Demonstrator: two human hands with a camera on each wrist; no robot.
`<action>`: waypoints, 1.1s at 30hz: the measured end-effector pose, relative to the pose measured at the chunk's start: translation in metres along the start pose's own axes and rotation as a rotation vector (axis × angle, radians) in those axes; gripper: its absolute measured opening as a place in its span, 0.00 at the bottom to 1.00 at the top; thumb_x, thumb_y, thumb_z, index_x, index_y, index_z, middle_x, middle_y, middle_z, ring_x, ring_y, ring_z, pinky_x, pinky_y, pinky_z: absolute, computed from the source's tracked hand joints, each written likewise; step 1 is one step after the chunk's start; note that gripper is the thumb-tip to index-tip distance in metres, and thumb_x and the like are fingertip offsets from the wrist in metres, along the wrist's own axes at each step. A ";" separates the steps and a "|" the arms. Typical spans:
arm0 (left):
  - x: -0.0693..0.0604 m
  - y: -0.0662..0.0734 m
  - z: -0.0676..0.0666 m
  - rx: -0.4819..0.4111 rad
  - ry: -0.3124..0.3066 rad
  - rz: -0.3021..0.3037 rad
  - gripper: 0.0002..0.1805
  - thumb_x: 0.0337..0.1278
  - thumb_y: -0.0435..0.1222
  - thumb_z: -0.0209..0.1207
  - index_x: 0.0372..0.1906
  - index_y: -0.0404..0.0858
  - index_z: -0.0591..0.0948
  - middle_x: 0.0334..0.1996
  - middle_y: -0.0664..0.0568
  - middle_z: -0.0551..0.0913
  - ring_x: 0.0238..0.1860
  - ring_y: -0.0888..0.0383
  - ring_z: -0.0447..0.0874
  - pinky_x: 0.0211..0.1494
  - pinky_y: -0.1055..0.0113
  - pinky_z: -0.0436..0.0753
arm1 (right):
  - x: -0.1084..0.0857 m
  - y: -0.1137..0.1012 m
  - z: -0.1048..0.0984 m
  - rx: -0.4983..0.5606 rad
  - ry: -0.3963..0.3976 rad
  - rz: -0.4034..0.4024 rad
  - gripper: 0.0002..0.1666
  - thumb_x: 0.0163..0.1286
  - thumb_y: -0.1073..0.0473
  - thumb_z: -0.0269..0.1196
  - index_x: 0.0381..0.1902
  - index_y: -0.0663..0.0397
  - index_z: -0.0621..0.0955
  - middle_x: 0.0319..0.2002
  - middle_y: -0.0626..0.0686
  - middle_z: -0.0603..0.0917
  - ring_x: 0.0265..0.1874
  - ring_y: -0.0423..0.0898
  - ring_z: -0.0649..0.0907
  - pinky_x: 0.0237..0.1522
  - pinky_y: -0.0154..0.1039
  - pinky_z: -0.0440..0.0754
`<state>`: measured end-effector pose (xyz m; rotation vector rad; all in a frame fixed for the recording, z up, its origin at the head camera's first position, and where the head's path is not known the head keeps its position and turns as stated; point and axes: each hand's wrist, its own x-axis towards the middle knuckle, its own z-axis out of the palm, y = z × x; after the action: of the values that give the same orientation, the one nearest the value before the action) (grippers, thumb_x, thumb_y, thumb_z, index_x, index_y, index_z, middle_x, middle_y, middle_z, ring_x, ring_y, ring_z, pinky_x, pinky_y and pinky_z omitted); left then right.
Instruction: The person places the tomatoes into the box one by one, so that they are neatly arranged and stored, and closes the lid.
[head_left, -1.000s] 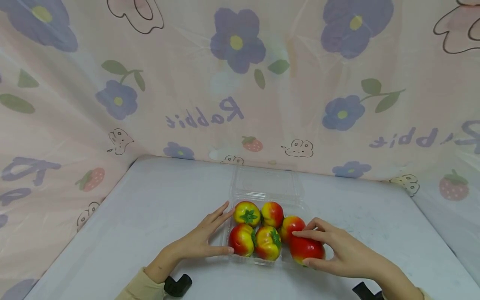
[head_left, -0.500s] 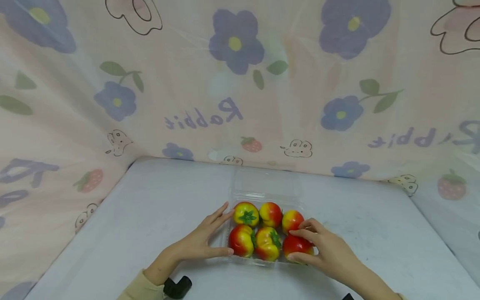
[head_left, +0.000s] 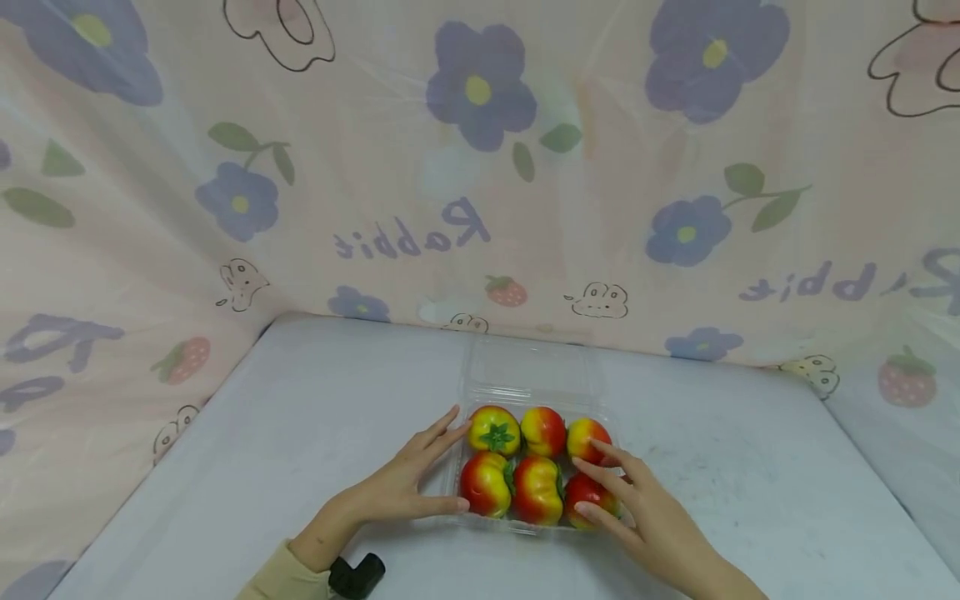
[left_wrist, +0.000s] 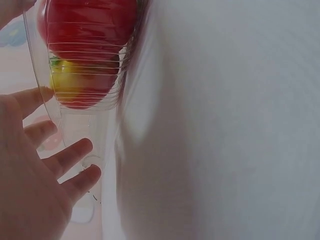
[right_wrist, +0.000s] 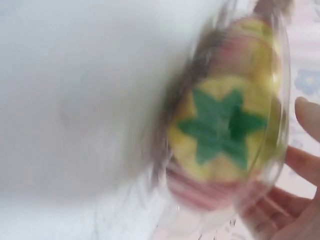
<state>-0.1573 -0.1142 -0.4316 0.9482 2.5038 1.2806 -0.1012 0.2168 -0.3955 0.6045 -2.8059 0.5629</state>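
Observation:
A clear plastic clamshell box (head_left: 517,528) holds several red-and-yellow fruits in two rows, some showing green leafy caps. My left hand (head_left: 405,483) has its fingers spread along the box's left side, fingertips and thumb at its rim. Over the front right corner, my right hand (head_left: 656,521) has its thumb and fingers apart around a mostly red fruit (head_left: 591,498). In the right wrist view that fruit's green star-shaped cap (right_wrist: 222,129) shows blurred through the clear wall, with the fingers beyond it. Whether the right fingertips touch it, I cannot tell.
The box's lid (head_left: 532,367) lies folded back, away from me. Everything stands on a white table (head_left: 337,392). A patterned curtain (head_left: 405,167) hangs behind and at the sides. A black device (head_left: 357,575) sits by the left wrist.
My right hand moved left with the red fruit and set it in the box's front right spot; its fingers have since loosened from it. The left hand stayed in place.

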 end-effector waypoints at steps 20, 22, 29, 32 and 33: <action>0.001 0.000 -0.003 0.035 -0.017 -0.009 0.48 0.51 0.54 0.65 0.75 0.52 0.55 0.78 0.50 0.41 0.73 0.41 0.50 0.63 0.30 0.61 | 0.022 0.038 -0.006 0.265 0.162 -0.106 0.25 0.61 0.64 0.67 0.57 0.48 0.79 0.58 0.50 0.78 0.47 0.44 0.81 0.43 0.37 0.84; 0.001 0.000 -0.003 0.036 -0.018 -0.013 0.48 0.51 0.54 0.65 0.75 0.52 0.55 0.78 0.50 0.41 0.73 0.41 0.50 0.64 0.30 0.61 | 0.024 0.040 -0.005 0.271 0.162 -0.090 0.24 0.62 0.64 0.67 0.57 0.48 0.79 0.58 0.48 0.78 0.48 0.42 0.80 0.43 0.36 0.84; 0.002 0.001 -0.003 0.031 -0.026 -0.013 0.48 0.52 0.54 0.65 0.75 0.52 0.55 0.78 0.50 0.41 0.74 0.41 0.48 0.64 0.30 0.60 | 0.033 0.049 -0.002 0.315 0.162 -0.029 0.22 0.65 0.63 0.64 0.57 0.51 0.79 0.57 0.49 0.78 0.52 0.28 0.75 0.46 0.31 0.82; 0.002 0.001 -0.003 0.027 -0.030 -0.014 0.48 0.52 0.53 0.65 0.76 0.52 0.55 0.78 0.52 0.40 0.74 0.41 0.48 0.65 0.30 0.60 | 0.037 0.051 -0.002 0.345 0.163 -0.003 0.21 0.66 0.63 0.63 0.57 0.51 0.79 0.57 0.52 0.79 0.52 0.25 0.73 0.47 0.30 0.81; 0.002 0.001 -0.003 0.025 -0.031 -0.014 0.48 0.52 0.53 0.65 0.76 0.52 0.55 0.78 0.52 0.40 0.74 0.41 0.48 0.65 0.30 0.60 | 0.038 0.053 -0.001 0.350 0.166 0.000 0.21 0.66 0.64 0.63 0.58 0.51 0.79 0.57 0.53 0.79 0.52 0.24 0.73 0.47 0.29 0.81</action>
<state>-0.1596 -0.1149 -0.4286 0.9469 2.5041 1.2244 -0.1574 0.2484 -0.4007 0.5883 -2.5693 1.0652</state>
